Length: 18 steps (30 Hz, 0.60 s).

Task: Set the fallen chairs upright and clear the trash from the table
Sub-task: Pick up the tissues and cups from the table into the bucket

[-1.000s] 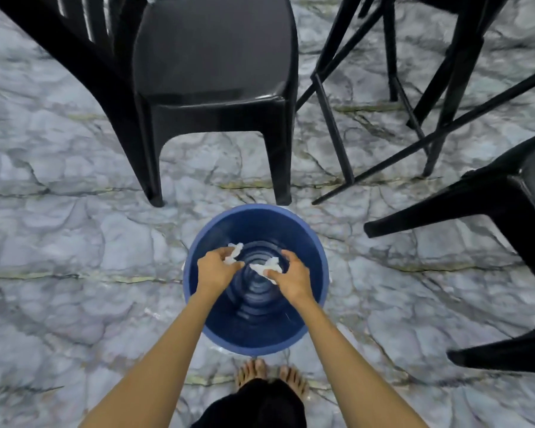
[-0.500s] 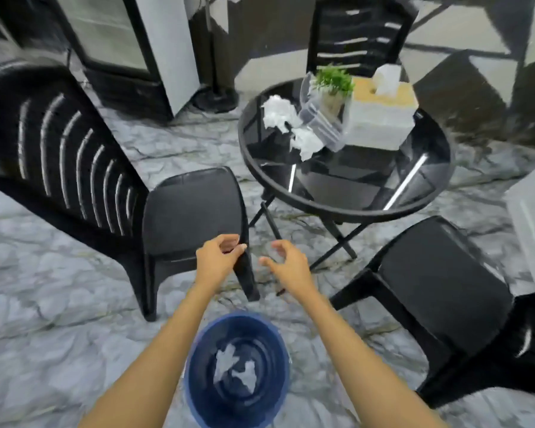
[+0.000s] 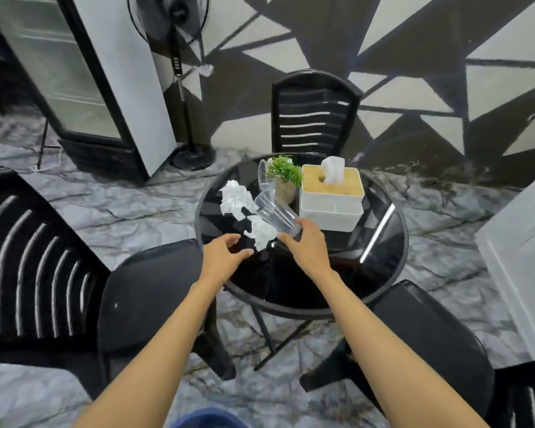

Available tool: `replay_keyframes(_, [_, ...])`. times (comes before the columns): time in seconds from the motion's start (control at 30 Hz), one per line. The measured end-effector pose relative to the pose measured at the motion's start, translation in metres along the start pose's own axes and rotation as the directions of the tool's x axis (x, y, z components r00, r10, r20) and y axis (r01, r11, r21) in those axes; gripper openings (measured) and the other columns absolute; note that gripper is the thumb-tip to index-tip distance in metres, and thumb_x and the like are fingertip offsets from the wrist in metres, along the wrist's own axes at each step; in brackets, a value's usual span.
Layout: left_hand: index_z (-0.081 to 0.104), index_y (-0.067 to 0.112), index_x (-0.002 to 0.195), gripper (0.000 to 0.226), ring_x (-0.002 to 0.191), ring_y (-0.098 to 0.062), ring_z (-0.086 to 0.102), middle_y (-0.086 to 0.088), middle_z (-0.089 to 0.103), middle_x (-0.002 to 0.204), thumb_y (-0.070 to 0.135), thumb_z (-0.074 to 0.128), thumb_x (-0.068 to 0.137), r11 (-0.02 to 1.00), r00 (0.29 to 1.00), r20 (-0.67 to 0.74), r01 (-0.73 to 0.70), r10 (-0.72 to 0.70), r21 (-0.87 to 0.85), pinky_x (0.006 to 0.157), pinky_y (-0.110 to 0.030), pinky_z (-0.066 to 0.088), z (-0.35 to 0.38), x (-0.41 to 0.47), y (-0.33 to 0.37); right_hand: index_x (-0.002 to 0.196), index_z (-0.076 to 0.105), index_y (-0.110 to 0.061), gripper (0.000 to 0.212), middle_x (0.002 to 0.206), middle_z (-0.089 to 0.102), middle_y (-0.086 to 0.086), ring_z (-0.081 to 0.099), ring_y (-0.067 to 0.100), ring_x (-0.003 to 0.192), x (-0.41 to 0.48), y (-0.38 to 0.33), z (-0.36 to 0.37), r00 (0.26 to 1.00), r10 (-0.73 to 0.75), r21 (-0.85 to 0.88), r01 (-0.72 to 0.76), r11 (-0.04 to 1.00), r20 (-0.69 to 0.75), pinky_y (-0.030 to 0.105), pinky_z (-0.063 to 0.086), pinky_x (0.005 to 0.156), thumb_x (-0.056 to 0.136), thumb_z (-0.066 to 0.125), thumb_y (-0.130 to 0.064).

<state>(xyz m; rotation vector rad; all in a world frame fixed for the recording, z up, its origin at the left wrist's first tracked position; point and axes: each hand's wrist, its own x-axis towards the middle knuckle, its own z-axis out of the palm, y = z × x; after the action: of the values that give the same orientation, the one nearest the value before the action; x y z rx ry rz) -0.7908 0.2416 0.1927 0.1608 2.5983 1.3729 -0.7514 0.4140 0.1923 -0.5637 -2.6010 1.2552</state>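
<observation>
Two crumpled white tissues lie on the round black glass table point(image 3: 380, 273), one at the far left point(image 3: 235, 196), one nearer point(image 3: 261, 231). A clear plastic cup point(image 3: 274, 213) lies tilted on its side between them; a second clear cup point(image 3: 263, 176) leans by the plant. My left hand point(image 3: 224, 253) hovers open over the table's near left edge, just short of the nearer tissue. My right hand point(image 3: 308, 244) reaches the cup's near end, thumb and fingers loosely on either side of it. Three black chairs stand upright: left point(image 3: 145, 291), far point(image 3: 315, 115), right point(image 3: 430, 341).
A small potted plant point(image 3: 284, 174) and a white tissue box point(image 3: 331, 196) stand at the table's back. The blue bin's rim point(image 3: 207, 420) shows at the bottom edge. A glass-door fridge point(image 3: 74, 72) and standing fan point(image 3: 179, 88) are at back left, a white unit point(image 3: 522, 257) at right.
My hands let the tissues fall into the blue bin, then rose and reached forward to the table. The view lifted from the floor to the tabletop.
</observation>
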Motion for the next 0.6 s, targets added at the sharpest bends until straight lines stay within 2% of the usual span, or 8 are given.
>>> replay_keyframes(0.1, [0.052,0.010,0.131,0.063,0.127,-0.021,0.048,-0.008,0.054,0.135,0.027,0.076,0.075,0.999,1.000,0.007,0.015,-0.015,0.042,0.103,-0.027,0.034,0.023,0.034,0.007,0.135,0.044,-0.007,0.059,0.135,0.051,0.011,0.045,0.026,0.127,0.044,0.007,0.002,0.995,-0.045,-0.075,0.052,0.996,0.087,0.038,0.040,0.102,0.087,0.063,-0.035])
replay_keyframes(0.23, [0.048,0.008,0.133,0.069,0.129,-0.021,0.044,-0.009,0.049,0.139,0.023,0.078,0.072,0.997,0.999,0.038,0.036,-0.039,0.069,0.094,-0.019,0.030,0.054,0.072,0.006,0.140,0.034,-0.003,0.065,0.143,0.041,0.014,0.036,0.027,0.134,0.091,0.012,0.016,0.978,-0.079,-0.191,0.117,0.975,0.195,0.034,0.032,0.108,0.088,0.063,-0.031])
replay_keyframes(0.4, [0.040,0.008,0.139,0.080,0.134,-0.023,0.039,-0.010,0.043,0.145,0.022,0.079,0.070,0.991,0.993,0.069,0.085,-0.093,0.106,0.102,-0.025,0.031,0.080,0.095,-0.003,0.141,0.027,-0.001,0.072,0.145,0.038,0.016,0.034,0.028,0.135,0.116,0.021,0.034,0.970,-0.051,-0.326,0.129,0.937,0.237,0.036,0.032,0.109,0.087,0.063,-0.032])
replay_keyframes(0.5, [0.046,0.009,0.135,0.068,0.120,-0.023,0.053,-0.009,0.054,0.133,0.015,0.074,0.073,0.986,0.993,0.050,0.101,-0.109,0.136,0.096,-0.024,0.041,0.085,0.096,-0.012,0.143,0.023,-0.001,0.076,0.143,0.040,0.016,0.037,0.028,0.133,0.118,0.024,0.040,0.973,-0.044,-0.383,0.131,0.915,0.227,0.036,0.034,0.107,0.087,0.063,-0.033])
replay_keyframes(0.53, [0.052,0.009,0.130,0.058,0.110,-0.022,0.058,-0.006,0.059,0.124,0.013,0.071,0.075,0.985,0.995,0.038,0.091,-0.097,0.144,0.089,-0.023,0.045,0.084,0.095,-0.016,0.143,0.022,-0.002,0.076,0.142,0.041,0.016,0.039,0.028,0.132,0.118,0.024,0.040,0.974,-0.044,-0.390,0.129,0.912,0.222,0.036,0.034,0.107,0.087,0.063,-0.033])
replay_keyframes(0.6, [0.064,0.013,0.106,0.030,0.085,-0.012,0.057,0.004,0.061,0.096,0.010,0.065,0.076,0.989,0.998,0.002,0.066,-0.067,0.134,0.067,-0.012,0.041,0.081,0.091,-0.021,0.143,0.022,-0.002,0.076,0.141,0.043,0.015,0.041,0.029,0.130,0.116,0.023,0.040,0.977,-0.042,-0.397,0.124,0.910,0.209,0.036,0.035,0.106,0.087,0.063,-0.032])
